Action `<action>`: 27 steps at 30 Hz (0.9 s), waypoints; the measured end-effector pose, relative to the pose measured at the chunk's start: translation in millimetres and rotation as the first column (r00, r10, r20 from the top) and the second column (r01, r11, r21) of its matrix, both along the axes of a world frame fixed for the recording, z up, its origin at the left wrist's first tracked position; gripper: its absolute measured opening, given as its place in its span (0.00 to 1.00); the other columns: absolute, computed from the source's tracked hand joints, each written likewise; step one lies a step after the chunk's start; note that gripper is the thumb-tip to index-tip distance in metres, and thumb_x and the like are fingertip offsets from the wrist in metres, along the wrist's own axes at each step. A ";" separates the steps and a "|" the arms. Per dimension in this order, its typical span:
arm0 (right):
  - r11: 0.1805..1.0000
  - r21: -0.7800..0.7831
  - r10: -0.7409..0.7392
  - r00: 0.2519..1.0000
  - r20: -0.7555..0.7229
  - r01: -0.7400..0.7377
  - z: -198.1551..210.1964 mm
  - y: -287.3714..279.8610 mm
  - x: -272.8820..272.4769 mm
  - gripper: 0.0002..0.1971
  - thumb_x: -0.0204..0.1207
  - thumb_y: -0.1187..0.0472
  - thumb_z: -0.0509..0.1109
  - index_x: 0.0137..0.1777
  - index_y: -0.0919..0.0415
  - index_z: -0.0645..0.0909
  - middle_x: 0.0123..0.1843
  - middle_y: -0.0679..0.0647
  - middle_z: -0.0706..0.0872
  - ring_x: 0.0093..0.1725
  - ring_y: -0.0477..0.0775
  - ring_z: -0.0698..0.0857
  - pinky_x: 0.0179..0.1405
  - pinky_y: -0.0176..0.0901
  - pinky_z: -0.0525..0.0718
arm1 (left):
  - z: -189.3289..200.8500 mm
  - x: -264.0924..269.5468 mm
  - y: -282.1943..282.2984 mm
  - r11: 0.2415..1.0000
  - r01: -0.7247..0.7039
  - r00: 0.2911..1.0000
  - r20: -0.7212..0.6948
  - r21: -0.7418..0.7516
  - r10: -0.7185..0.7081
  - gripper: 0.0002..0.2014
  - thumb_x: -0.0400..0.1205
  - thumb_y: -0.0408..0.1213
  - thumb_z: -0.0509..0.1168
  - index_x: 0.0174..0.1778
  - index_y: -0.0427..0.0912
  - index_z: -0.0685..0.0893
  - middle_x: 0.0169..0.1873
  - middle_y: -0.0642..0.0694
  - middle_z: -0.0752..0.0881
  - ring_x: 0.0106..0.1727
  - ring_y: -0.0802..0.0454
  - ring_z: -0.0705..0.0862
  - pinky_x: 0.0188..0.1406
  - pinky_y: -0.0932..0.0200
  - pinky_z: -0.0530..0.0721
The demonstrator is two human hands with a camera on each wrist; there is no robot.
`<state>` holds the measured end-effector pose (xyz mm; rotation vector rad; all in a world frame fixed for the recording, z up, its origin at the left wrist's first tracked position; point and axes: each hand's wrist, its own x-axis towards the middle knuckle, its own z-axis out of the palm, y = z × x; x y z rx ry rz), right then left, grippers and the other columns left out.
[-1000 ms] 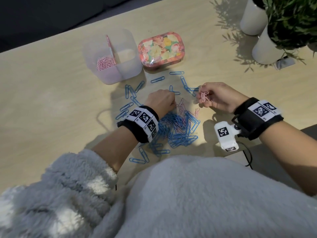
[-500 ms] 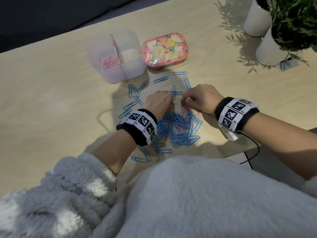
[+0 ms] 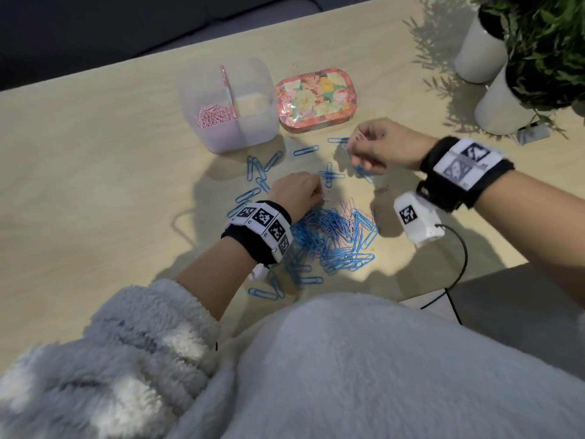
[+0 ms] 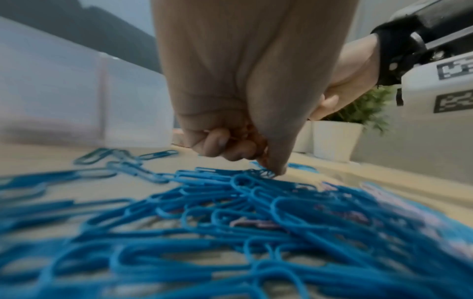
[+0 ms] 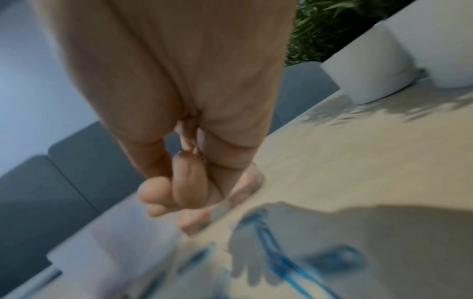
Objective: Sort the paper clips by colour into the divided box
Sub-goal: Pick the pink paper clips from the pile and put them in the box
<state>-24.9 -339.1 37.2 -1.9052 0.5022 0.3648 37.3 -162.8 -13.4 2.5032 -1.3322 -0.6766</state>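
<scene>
A heap of blue paper clips [image 3: 335,239] with a few pink ones [image 3: 346,206] mixed in lies on the wooden table, and loose blue clips [image 3: 262,172] are scattered beyond it. The translucent divided box [image 3: 256,128] stands behind, with pink clips [image 3: 213,114] in its left compartment and none visible in the right. My left hand [image 3: 316,198] is curled at the heap's far edge, its thumb tip [image 4: 277,170] pressed on the blue clips, with something pinkish tucked inside the curl. My right hand [image 3: 354,144] is raised near the box and pinches thin pink clips [image 3: 359,134].
A floral tin [image 3: 316,99] sits right of the box, just beyond my right hand. Two white plant pots [image 3: 500,103] with green leaves stand at the far right. The table's near edge and a black cable [image 3: 459,274] are at the right.
My right hand has lifted off the heap and moved away toward the tin and box, carrying pink clips. The left hand has stayed curled at the heap.
</scene>
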 end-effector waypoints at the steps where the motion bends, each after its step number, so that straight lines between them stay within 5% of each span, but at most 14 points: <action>1: 0.999 0.044 -0.013 1.000 0.028 0.012 10.1 0.5 12.0 0.13 0.80 0.72 0.57 0.35 0.60 0.74 0.23 0.53 0.82 0.16 0.43 0.74 0.11 0.30 0.69 | 0.8 1.6 4.2 0.995 -0.068 0.996 -0.057 -0.070 0.064 0.10 0.82 0.40 0.61 0.53 0.38 0.81 0.51 0.40 0.84 0.53 0.42 0.82 0.48 0.52 0.76; 5: 0.958 0.248 -0.170 0.983 0.075 0.147 48.0 18.6 70.8 0.09 0.78 0.74 0.56 0.46 0.67 0.78 0.23 0.54 0.81 0.18 0.46 0.75 0.13 0.33 0.72 | 8.6 18.3 28.6 0.854 -0.461 0.846 -0.408 -0.240 0.343 0.07 0.82 0.40 0.62 0.43 0.40 0.80 0.28 0.51 0.75 0.31 0.55 0.74 0.40 0.60 0.69; 8: 0.910 0.383 -0.170 0.985 -0.004 0.158 57.9 47.5 115.3 0.11 0.80 0.68 0.55 0.41 0.66 0.77 0.33 0.57 0.80 0.23 0.47 0.81 0.21 0.35 0.81 | 20.1 38.0 51.0 0.755 -0.622 0.721 -0.526 -0.205 0.451 0.10 0.84 0.41 0.56 0.38 0.42 0.75 0.28 0.50 0.71 0.34 0.53 0.71 0.41 0.54 0.71; 13: 0.798 0.542 -0.240 0.964 -0.116 0.264 46.1 93.1 168.5 0.12 0.81 0.66 0.53 0.39 0.66 0.75 0.36 0.61 0.82 0.32 0.55 0.85 0.37 0.45 0.91 | 32.4 75.4 88.3 0.681 -0.700 0.688 -0.459 -0.215 0.562 0.13 0.83 0.39 0.56 0.32 0.43 0.71 0.29 0.46 0.71 0.36 0.49 0.70 0.33 0.55 0.65; 16: 0.768 0.572 -0.253 0.957 -0.140 0.286 37.9 109.3 184.5 0.10 0.79 0.64 0.56 0.37 0.63 0.73 0.36 0.59 0.76 0.35 0.58 0.80 0.49 0.50 0.86 | 39.6 97.4 100.3 0.633 -0.733 0.672 -0.404 -0.248 0.620 0.12 0.79 0.42 0.57 0.29 0.45 0.73 0.27 0.47 0.74 0.35 0.48 0.72 0.37 0.53 0.70; 19: 0.774 0.585 -0.208 0.970 -0.125 0.241 38.6 117.2 186.4 0.15 0.80 0.62 0.55 0.30 0.57 0.63 0.27 0.52 0.59 0.26 0.50 0.60 0.32 0.40 0.63 | 50.8 115.6 92.1 0.619 -0.729 0.683 -0.356 -0.290 0.638 0.09 0.81 0.39 0.58 0.38 0.40 0.78 0.34 0.42 0.80 0.38 0.46 0.78 0.43 0.50 0.78; 21: 0.780 0.590 -0.188 0.977 -0.098 0.209 42.9 115.3 181.3 0.16 0.79 0.63 0.54 0.29 0.56 0.61 0.28 0.51 0.56 0.26 0.49 0.56 0.30 0.40 0.56 | 57.2 126.8 77.8 0.637 -0.704 0.710 -0.298 -0.314 0.638 0.09 0.81 0.38 0.59 0.40 0.38 0.80 0.38 0.37 0.83 0.42 0.43 0.81 0.50 0.47 0.81; 23: 0.778 0.601 -0.192 0.980 -0.053 0.185 52.2 107.1 170.4 0.12 0.77 0.62 0.55 0.31 0.56 0.67 0.30 0.52 0.64 0.29 0.50 0.64 0.30 0.38 0.67 | 60.1 137.0 60.2 0.648 -0.696 0.717 -0.245 -0.308 0.653 0.11 0.81 0.37 0.58 0.46 0.34 0.81 0.47 0.33 0.86 0.51 0.40 0.84 0.56 0.48 0.83; 25: 0.805 0.554 -0.249 0.968 -0.010 0.213 62.4 94.7 152.3 0.09 0.77 0.61 0.58 0.36 0.57 0.75 0.37 0.54 0.78 0.38 0.50 0.80 0.43 0.37 0.83 | 62.5 144.7 42.8 0.644 -0.725 0.685 -0.167 -0.244 0.709 0.13 0.81 0.37 0.57 0.53 0.31 0.80 0.55 0.33 0.86 0.57 0.37 0.84 0.59 0.49 0.82; 27: 0.838 0.492 -0.296 0.954 0.044 0.237 68.7 79.7 126.9 0.06 0.78 0.62 0.62 0.42 0.60 0.80 0.42 0.53 0.85 0.46 0.49 0.86 0.51 0.37 0.86 | 65.7 147.9 29.0 0.659 -0.739 0.670 -0.050 -0.140 0.741 0.15 0.81 0.35 0.57 0.56 0.30 0.81 0.57 0.33 0.85 0.60 0.36 0.82 0.59 0.50 0.80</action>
